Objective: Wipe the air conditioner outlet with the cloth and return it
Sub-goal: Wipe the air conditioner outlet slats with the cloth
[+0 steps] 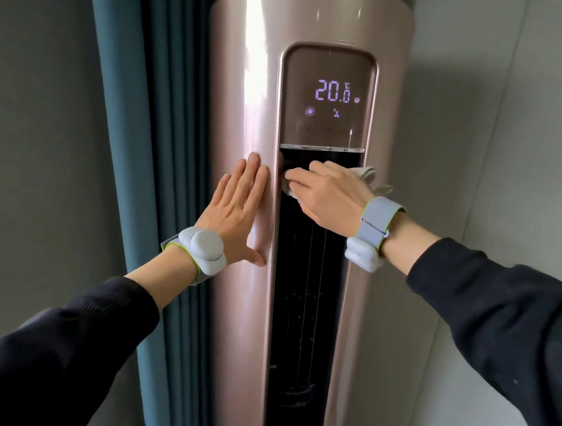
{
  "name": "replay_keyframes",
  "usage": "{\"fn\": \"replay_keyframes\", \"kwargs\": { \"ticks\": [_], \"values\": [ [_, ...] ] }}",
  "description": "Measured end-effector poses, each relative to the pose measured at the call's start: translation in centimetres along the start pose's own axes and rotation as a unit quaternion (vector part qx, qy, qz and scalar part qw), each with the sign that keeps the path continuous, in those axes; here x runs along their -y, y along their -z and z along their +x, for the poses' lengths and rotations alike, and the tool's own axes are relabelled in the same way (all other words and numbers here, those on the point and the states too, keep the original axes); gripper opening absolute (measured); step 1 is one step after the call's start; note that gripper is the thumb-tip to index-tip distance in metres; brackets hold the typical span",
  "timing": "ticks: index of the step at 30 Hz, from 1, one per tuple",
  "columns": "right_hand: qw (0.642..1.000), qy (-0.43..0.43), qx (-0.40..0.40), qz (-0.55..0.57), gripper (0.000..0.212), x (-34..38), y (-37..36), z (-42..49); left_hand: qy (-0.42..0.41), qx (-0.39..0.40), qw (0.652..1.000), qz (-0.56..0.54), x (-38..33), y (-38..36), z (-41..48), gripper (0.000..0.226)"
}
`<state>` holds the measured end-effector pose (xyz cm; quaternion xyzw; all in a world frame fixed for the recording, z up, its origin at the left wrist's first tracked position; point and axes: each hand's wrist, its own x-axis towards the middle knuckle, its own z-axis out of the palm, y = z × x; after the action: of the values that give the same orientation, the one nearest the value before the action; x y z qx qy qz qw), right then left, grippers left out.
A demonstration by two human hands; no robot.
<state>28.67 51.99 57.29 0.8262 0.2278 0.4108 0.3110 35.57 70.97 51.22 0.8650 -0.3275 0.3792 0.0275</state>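
A tall rose-gold standing air conditioner (pixel 247 109) fills the middle of the head view. Its outlet (pixel 306 299) is a long dark vertical slot below a lit display panel (pixel 327 95) reading 20.0. My right hand (pixel 328 191) presses a pale grey cloth (pixel 371 178) against the top left of the outlet; most of the cloth is hidden under the hand. My left hand (pixel 236 209) lies flat on the casing just left of the slot, fingers together and pointing up, holding nothing. Both wrists wear grey bands.
A teal curtain (pixel 138 134) hangs in folds directly left of the unit. Grey walls stand on both sides, with a corner seam at the right (pixel 488 162). Thin vertical strings show inside the dark slot.
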Motion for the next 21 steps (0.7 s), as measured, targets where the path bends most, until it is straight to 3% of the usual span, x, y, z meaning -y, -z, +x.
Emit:
{"fn": "replay_keyframes", "kwargs": {
  "ticks": [14,21],
  "values": [
    [0.994,0.063,0.020,-0.086,0.011,1.2,-1.1,-0.3,-0.029,0.007,1.000,0.006,0.1,0.7,0.5,0.161],
    [0.993,0.041,0.016,-0.109,0.013,1.0,-0.8,0.4,-0.028,0.000,1.000,0.003,0.0,0.2,0.7,0.164]
  ]
}}
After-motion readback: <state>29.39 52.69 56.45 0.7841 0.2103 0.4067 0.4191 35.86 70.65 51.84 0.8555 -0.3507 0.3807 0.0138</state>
